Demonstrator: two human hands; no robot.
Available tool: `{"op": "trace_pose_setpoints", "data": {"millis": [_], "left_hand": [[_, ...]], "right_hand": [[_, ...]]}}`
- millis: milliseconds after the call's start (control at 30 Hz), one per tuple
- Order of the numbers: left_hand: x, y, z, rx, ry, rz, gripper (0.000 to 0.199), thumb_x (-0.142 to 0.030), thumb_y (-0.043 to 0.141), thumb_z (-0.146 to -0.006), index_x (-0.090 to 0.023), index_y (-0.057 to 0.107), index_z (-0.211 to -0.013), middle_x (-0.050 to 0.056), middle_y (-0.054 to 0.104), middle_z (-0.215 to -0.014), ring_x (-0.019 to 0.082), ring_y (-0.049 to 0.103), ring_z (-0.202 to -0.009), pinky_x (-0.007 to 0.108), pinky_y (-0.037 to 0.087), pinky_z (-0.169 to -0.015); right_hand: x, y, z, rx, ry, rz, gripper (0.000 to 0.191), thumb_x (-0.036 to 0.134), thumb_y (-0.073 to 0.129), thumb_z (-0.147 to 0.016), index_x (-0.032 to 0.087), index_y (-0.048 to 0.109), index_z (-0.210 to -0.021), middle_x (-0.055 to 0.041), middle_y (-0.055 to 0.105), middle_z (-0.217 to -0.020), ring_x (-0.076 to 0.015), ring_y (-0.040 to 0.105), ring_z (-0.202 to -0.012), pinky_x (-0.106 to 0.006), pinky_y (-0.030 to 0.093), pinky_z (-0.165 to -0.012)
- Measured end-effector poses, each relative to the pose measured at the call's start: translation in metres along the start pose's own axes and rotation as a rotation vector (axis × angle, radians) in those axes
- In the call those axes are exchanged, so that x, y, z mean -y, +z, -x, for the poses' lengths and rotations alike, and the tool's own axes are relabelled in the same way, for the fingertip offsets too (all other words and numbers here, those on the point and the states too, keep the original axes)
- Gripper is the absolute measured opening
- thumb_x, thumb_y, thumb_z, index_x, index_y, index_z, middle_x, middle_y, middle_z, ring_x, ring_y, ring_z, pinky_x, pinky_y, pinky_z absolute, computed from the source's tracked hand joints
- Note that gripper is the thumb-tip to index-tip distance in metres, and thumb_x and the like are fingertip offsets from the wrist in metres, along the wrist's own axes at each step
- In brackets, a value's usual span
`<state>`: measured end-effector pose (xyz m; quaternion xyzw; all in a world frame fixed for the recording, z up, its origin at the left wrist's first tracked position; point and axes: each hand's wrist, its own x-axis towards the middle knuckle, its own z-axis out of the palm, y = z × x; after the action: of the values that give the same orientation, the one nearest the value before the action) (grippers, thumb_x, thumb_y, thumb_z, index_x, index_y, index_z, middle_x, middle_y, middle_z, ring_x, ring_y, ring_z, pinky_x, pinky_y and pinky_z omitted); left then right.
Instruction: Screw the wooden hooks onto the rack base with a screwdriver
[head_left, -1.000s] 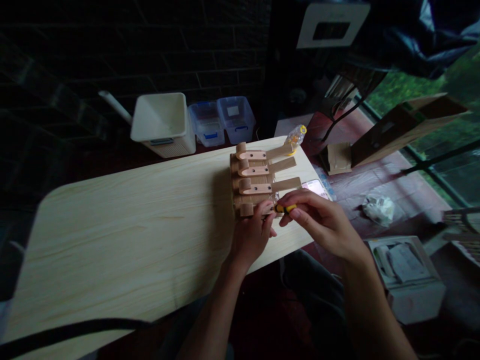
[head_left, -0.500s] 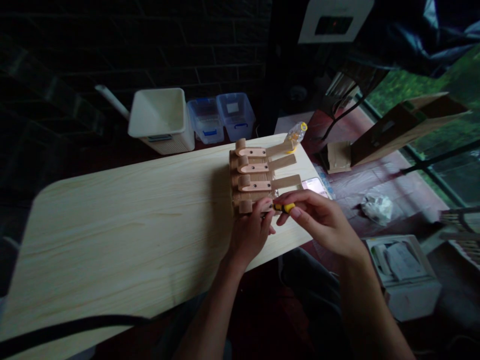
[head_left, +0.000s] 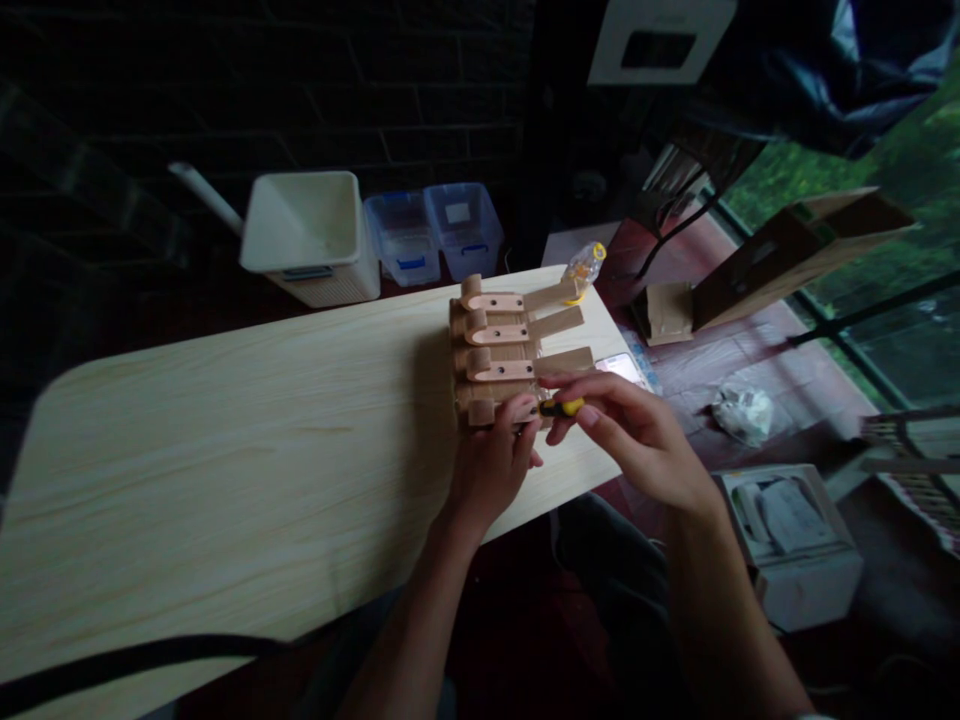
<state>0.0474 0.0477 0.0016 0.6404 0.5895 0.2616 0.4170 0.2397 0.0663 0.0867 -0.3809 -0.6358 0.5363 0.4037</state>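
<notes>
Right hand [head_left: 637, 445]: fingertips pinch a small yellow-handled screwdriver [head_left: 561, 407]. Left hand [head_left: 491, 470]: fingers clasp the wooden lever assembly [head_left: 495, 345]. Risk: weak pinch, slipping tool.

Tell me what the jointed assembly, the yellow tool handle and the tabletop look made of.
The jointed assembly looks like bare pale wood, matte and unpainted. The yellow tool handle looks like glossy plastic, from its bright sheen. The tabletop seems wood-grain laminate, smooth and even, though veneer is possible.
</notes>
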Motion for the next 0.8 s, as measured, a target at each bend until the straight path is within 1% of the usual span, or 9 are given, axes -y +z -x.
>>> {"op": "trace_pose_setpoints", "data": {"millis": [67, 200, 333, 433, 567, 633, 733, 800], "left_hand": [[-0.001, 0.000, 0.000, 0.002, -0.005, -0.007, 0.044, -0.046, 0.050, -0.112, -0.028, 0.053, -0.151, -0.006, 0.080, -0.074, 0.020, 0.085, -0.078, 0.031, 0.062, -0.085], [0.000, 0.000, 0.000, 0.003, 0.001, -0.017, 0.043, -0.046, 0.047, -0.113, -0.027, 0.053, -0.151, -0.006, 0.080, -0.074, 0.019, 0.084, -0.076, 0.030, 0.061, -0.082], [-0.002, 0.000, 0.000, 0.001, -0.001, -0.035, 0.043, -0.045, 0.049, -0.112, -0.025, 0.054, -0.150, -0.005, 0.080, -0.074, 0.020, 0.084, -0.080, 0.030, 0.061, -0.082], [-0.004, -0.001, -0.001, -0.006, -0.029, -0.079, 0.042, -0.038, 0.052, -0.110, -0.023, 0.056, -0.150, -0.002, 0.081, -0.076, 0.023, 0.085, -0.086, 0.031, 0.061, -0.081], [-0.006, -0.001, -0.002, -0.009, -0.032, -0.160, 0.048, -0.028, 0.055, -0.108, -0.019, 0.053, -0.155, 0.002, 0.082, -0.081, 0.025, 0.085, -0.092, 0.032, 0.061, -0.085], [-0.006, -0.001, -0.002, -0.017, -0.034, -0.175, 0.047, -0.028, 0.055, -0.108, -0.019, 0.054, -0.154, 0.002, 0.082, -0.079, 0.025, 0.085, -0.091, 0.031, 0.061, -0.084], [-0.004, 0.000, -0.002, -0.042, -0.031, -0.167, 0.042, -0.031, 0.055, -0.108, -0.022, 0.059, -0.149, -0.001, 0.080, -0.075, 0.022, 0.085, -0.085, 0.029, 0.060, -0.081], [-0.002, 0.001, -0.002, -0.057, -0.018, -0.169, 0.041, -0.031, 0.056, -0.108, -0.022, 0.061, -0.147, -0.001, 0.079, -0.073, 0.022, 0.084, -0.084, 0.028, 0.061, -0.081]], "right_hand": [[-0.002, -0.002, 0.001, -0.005, 0.021, -0.013, 0.021, 0.033, 0.069, -0.105, 0.030, 0.074, -0.125, -0.0060, 0.076, -0.133, -0.0147, 0.079, -0.095, -0.036, 0.066, -0.097], [-0.008, -0.003, 0.002, 0.003, 0.023, -0.047, 0.024, 0.028, 0.073, -0.102, 0.029, 0.072, -0.127, -0.0049, 0.075, -0.132, -0.0131, 0.079, -0.095, -0.029, 0.065, -0.091], [-0.005, 0.005, 0.000, 0.013, -0.006, -0.024, 0.024, 0.027, 0.073, -0.102, 0.028, 0.071, -0.125, -0.0046, 0.074, -0.129, -0.0138, 0.079, -0.097, -0.029, 0.065, -0.088], [0.003, 0.015, -0.002, 0.018, -0.055, 0.114, 0.020, 0.027, 0.071, -0.103, 0.028, 0.072, -0.123, -0.0053, 0.075, -0.127, -0.0155, 0.077, -0.103, -0.030, 0.065, -0.091], [0.012, 0.025, -0.004, 0.034, -0.211, 0.380, 0.024, 0.018, 0.063, -0.104, 0.028, 0.074, -0.123, -0.0057, 0.076, -0.127, -0.0189, 0.073, -0.120, -0.036, 0.061, -0.103], [0.014, 0.026, -0.004, 0.012, -0.225, 0.455, 0.028, 0.015, 0.061, -0.103, 0.028, 0.074, -0.125, -0.0052, 0.076, -0.126, -0.0186, 0.073, -0.120, -0.036, 0.061, -0.104], [0.018, 0.024, -0.001, -0.013, -0.215, 0.533, 0.036, 0.014, 0.059, -0.103, 0.027, 0.070, -0.135, -0.0056, 0.077, -0.129, -0.0173, 0.075, -0.116, -0.034, 0.062, -0.102], [0.021, 0.022, 0.001, -0.003, -0.210, 0.599, 0.037, 0.016, 0.058, -0.105, 0.027, 0.068, -0.139, -0.0066, 0.076, -0.133, -0.0177, 0.075, -0.120, -0.033, 0.062, -0.104]]}}
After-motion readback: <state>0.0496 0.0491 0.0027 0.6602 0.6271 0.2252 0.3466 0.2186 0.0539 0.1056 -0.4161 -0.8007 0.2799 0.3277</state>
